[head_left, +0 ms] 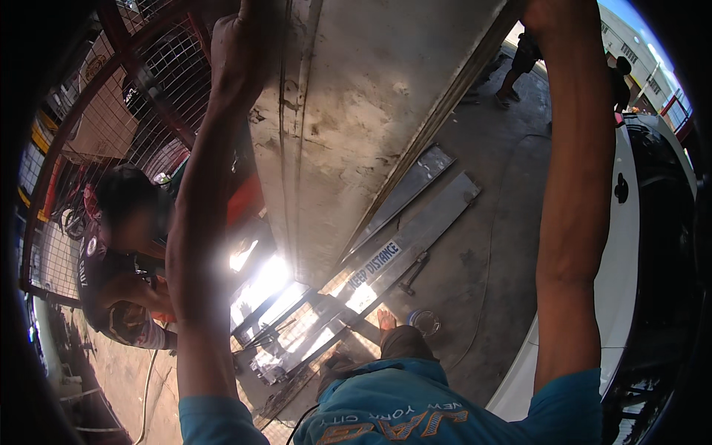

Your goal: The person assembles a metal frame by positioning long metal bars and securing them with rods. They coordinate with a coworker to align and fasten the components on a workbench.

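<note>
Big grey metal panel (356,111) fills the top middle, its right edge slanting down to open concrete floor (482,297). Flat steel bars (415,222) lie there, a white vehicle (623,245) crowds the right, a crouching person (119,252) sits left. Left hand (241,44) wraps the panel's left edge, arm stretched up; right hand (552,11) is cut off up top, so can't tell its grip.

Both arms raised — left hand (241,44) seemingly gripping the big metal panel (356,111); another person (122,259) crouches at left.
</note>
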A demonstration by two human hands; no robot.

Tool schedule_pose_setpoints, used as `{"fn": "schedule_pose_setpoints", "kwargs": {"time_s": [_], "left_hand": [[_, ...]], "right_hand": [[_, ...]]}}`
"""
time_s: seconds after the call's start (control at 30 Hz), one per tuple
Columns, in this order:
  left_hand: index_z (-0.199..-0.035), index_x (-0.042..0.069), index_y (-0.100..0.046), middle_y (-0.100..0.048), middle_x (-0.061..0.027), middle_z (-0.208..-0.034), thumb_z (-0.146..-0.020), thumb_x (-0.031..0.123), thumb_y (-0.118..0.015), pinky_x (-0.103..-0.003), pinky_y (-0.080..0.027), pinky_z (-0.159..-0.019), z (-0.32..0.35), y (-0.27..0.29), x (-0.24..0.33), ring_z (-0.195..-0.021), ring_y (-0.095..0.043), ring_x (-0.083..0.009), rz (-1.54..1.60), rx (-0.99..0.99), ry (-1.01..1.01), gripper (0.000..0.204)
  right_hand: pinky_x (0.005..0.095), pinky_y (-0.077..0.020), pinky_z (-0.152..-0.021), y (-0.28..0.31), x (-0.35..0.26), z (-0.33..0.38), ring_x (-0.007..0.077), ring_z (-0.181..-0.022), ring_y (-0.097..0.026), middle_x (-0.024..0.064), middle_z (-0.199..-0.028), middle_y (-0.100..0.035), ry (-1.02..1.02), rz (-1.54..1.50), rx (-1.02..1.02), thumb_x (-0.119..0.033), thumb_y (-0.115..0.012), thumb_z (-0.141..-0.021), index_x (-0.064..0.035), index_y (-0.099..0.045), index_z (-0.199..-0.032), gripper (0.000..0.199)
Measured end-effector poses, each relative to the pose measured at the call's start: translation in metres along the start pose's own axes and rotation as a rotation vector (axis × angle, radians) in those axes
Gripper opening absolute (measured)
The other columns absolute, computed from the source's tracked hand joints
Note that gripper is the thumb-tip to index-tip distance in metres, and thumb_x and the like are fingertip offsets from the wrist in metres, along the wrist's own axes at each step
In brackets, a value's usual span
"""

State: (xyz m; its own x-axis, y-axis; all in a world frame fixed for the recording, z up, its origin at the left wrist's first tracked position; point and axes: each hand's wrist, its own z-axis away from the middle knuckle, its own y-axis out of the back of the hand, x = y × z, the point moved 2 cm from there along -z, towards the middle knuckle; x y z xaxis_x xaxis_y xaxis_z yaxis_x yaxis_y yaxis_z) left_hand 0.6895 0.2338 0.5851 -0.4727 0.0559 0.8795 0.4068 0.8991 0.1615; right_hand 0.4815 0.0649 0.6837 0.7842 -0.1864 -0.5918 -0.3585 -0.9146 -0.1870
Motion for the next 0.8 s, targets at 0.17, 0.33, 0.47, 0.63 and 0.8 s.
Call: {"fn": "schedule_pose_setpoints", "kwargs": {"time_s": [0.17, 0.33, 0.47, 0.63, 0.8], "left_hand": [[-0.139, -0.001, -0.06, -0.07, -0.0188, -0.122, -0.107, 0.054, -0.043, -0.034, -0.046, -0.101, -0.012, 0.01, 0.012, -0.117, -0.062, -0.0222, -0.207, -0.004, -0.217, 0.066], [-0.107, 0.001, -0.066, -0.064, -0.0102, -0.089, -0.096, 0.077, -0.038, -0.035, -0.048, -0.082, -0.012, 0.0, -0.016, -0.088, -0.06, -0.0169, -0.331, -0.162, 0.046, 0.082], [-0.099, 0.001, -0.071, -0.066, -0.0131, -0.081, -0.088, 0.089, -0.038, -0.04, -0.05, -0.083, 0.006, -0.007, -0.026, -0.086, -0.064, -0.021, -0.341, -0.305, -0.006, 0.095], [-0.102, -0.007, -0.075, -0.071, -0.0263, -0.086, -0.078, 0.097, -0.042, -0.049, -0.052, -0.086, 0.033, 0.024, -0.097, -0.092, -0.069, -0.0322, -0.48, -0.324, 0.363, 0.112], [-0.087, -0.01, -0.073, -0.07, -0.0303, -0.08, -0.082, 0.092, -0.046, -0.051, -0.052, -0.08, 0.111, 0.039, -0.179, -0.084, -0.072, -0.0421, -0.501, -0.433, 0.452, 0.106]], "right_hand": [[0.0419, -0.056, -0.096, 0.006, 0.037, 0.002, 0.0236, -0.109, -0.066, 0.009, -0.12, -0.068, -0.089, -0.122, 0.195, -0.046, -0.072, -0.094, -0.0062, -0.06, -0.133, 0.057], [0.0412, -0.0567, -0.094, 0.015, 0.048, 0.021, 0.0237, -0.107, -0.067, 0.0088, -0.118, -0.069, -0.204, -0.091, 0.44, -0.043, -0.072, -0.094, -0.0063, -0.06, -0.132, 0.054], [0.0408, -0.0577, -0.093, 0.053, 0.089, 0.053, 0.0216, -0.104, -0.071, 0.007, -0.112, -0.073, -0.342, -0.13, 0.538, -0.04, -0.075, -0.092, -0.0067, -0.066, -0.125, 0.047], [0.0412, -0.0527, -0.102, 0.032, 0.14, 0.127, 0.0215, -0.122, -0.062, 0.0056, -0.131, -0.063, -0.505, -0.17, 0.626, -0.053, -0.067, -0.096, -0.009, -0.056, -0.138, 0.062], [0.0408, -0.0456, -0.11, 0.022, 0.189, 0.245, 0.0244, -0.133, -0.052, 0.0122, -0.146, -0.05, -0.613, -0.236, 0.712, -0.057, -0.069, -0.093, 0.0012, -0.044, -0.149, 0.084]]}}
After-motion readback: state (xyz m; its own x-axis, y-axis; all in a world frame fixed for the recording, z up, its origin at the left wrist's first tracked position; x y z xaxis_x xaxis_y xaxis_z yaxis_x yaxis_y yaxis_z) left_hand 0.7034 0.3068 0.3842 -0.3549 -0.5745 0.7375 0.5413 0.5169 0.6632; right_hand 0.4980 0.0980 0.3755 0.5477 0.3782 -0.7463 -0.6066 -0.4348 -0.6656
